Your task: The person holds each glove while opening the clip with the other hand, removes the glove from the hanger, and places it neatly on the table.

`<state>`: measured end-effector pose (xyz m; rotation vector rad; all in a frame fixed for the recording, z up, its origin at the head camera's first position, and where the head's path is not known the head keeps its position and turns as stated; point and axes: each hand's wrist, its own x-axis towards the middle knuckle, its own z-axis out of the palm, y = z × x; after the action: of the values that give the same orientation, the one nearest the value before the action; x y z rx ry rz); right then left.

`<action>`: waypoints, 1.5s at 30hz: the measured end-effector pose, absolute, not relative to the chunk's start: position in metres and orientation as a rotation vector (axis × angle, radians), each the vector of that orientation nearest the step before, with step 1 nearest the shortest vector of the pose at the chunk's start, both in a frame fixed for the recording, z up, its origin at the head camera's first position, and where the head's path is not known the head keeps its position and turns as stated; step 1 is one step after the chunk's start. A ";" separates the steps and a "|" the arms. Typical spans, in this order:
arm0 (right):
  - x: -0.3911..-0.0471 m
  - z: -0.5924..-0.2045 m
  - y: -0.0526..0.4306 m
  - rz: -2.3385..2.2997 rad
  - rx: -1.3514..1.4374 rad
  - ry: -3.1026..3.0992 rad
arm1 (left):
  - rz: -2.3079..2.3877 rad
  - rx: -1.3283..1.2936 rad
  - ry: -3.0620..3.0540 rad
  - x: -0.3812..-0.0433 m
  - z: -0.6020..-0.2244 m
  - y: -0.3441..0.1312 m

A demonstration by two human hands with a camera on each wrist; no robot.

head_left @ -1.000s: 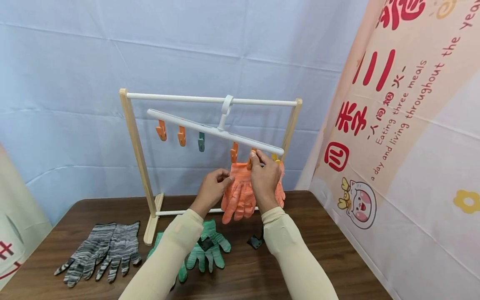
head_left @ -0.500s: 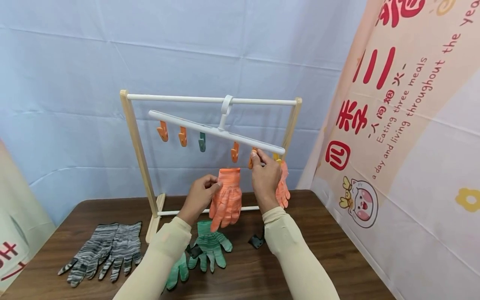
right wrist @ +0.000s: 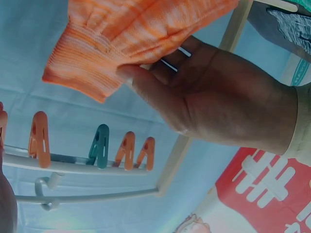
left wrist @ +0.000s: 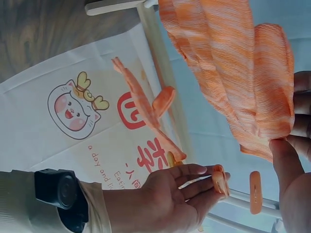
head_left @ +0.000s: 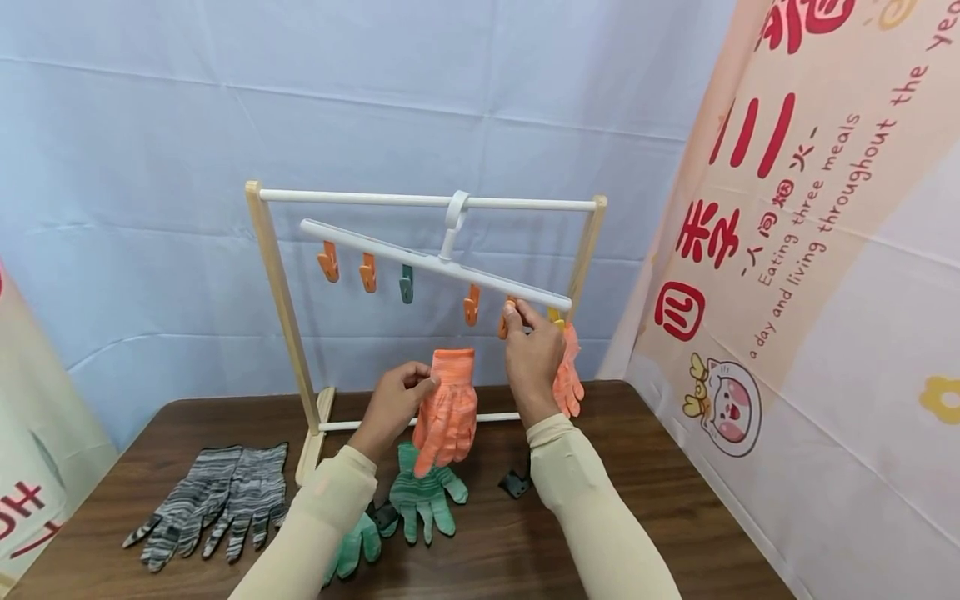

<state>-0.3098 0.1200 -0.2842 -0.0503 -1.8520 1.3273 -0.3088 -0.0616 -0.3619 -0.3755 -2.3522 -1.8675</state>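
My left hand (head_left: 395, 406) pinches an orange knit glove (head_left: 447, 417) near its cuff, fingers hanging down, below the tilted white clip hanger (head_left: 375, 243). My right hand (head_left: 534, 358) pinches an orange clothespin (left wrist: 221, 180) toward the hanger's low right end. Apart from that clothespin, the glove's cuff (right wrist: 80, 60) shows its free edge in the right wrist view. Another orange glove (head_left: 570, 375) hangs at the far right from a yellow clothespin (head_left: 557, 317), partly behind my right hand. An orange clothespin (head_left: 471, 306) hangs bare between both hands.
The hanger hooks over the top bar of a wooden rack (head_left: 281, 308). More clothespins, including a green one (head_left: 407, 285), line its left half. Grey striped gloves (head_left: 217, 500) and green gloves (head_left: 427, 496) lie on the brown table (head_left: 622, 500), the green ones partly under my left sleeve.
My left hand has drawn the orange glove down and left, away from the clothespins beneath the hanger. The right hand keeps pinching its clothespin in about the same place.
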 end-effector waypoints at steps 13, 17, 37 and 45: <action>-0.307 -0.284 0.120 1.326 -0.045 -1.877 | -1.887 -0.402 -2.382 -0.304 -0.377 -0.039; -0.307 -0.284 0.120 1.316 -0.038 -1.881 | -1.946 -0.405 -2.376 -0.303 -0.383 -0.031; -0.307 -0.282 0.122 1.303 -0.023 -1.883 | -2.218 -0.255 -2.360 -0.304 -0.427 -0.002; -0.307 -0.283 0.123 1.294 -0.030 -1.880 | -2.241 -0.147 -2.365 -0.307 -0.440 -0.001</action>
<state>-0.3069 0.1231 -0.2827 -0.0301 -1.8800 1.2942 -0.3067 -0.0011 -0.4395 -0.1470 -2.3647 -2.2410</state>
